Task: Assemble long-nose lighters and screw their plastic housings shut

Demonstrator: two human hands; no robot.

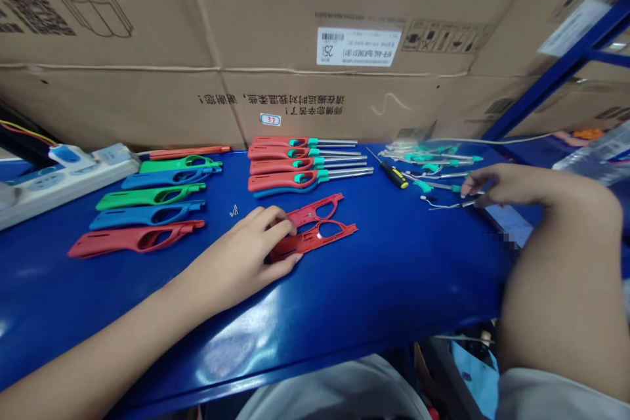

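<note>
My left hand point(258, 243) rests over two open halves of a red lighter casing, its fingers and thumb closed on the nearer half point(317, 238). The farther half point(315, 211) lies beside it, partly under my fingertips. On the right, my right hand point(506, 184) pinches a thin lighter nozzle rod point(455, 205) with a wire at its end. More nozzle rods with teal collars point(438, 159) lie behind it, some in clear plastic. Small screws point(234, 211) lie beyond my left hand.
Several long lighters with red handles point(283, 182) lie at the back. Red, green and blue casings point(138, 239) are lined up at left, near a white power strip point(63, 177). A black-and-yellow screwdriver point(394, 174) lies back right. Cardboard boxes point(275, 26) wall off the blue table point(384, 289).
</note>
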